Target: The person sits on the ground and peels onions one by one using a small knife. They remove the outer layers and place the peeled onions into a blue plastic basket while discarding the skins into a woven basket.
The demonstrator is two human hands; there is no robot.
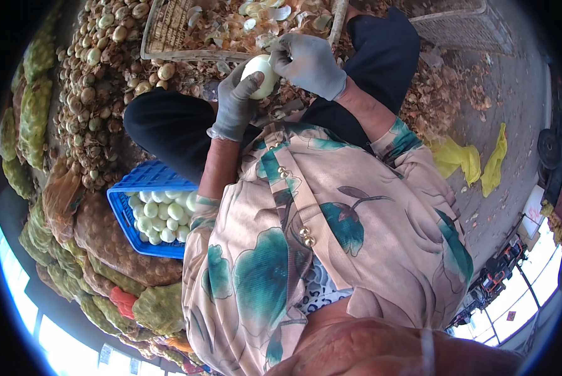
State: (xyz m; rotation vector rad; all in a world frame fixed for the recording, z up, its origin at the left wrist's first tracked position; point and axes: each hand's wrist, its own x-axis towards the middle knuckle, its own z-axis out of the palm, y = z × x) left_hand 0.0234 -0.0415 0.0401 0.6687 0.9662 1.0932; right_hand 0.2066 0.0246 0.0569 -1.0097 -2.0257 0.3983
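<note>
A peeled, pale white-green onion (259, 77) rests in my left hand (238, 96), which wears a grey glove, the thumb pressed along its near side. My right hand (308, 63), gloved too, is curled against the onion's right side with thumb and fingertips pinched together. Whether a small tool or bit of skin is between those fingers, I cannot tell. Just beyond both hands lie loose onion skins (262, 28) in a worn plastic crate (206, 55). Many peeled onions (162, 211) fill part of a blue plastic crate (142, 252) beside my left elbow.
Unpeeled onions (88, 94) are heaped on the floor at the left, with filled mesh sacks (121, 235) behind the blue crate. Another crate (464, 28) stands at the upper right. Skins litter the floor, and yellow mesh bags (464, 162) lie at the right.
</note>
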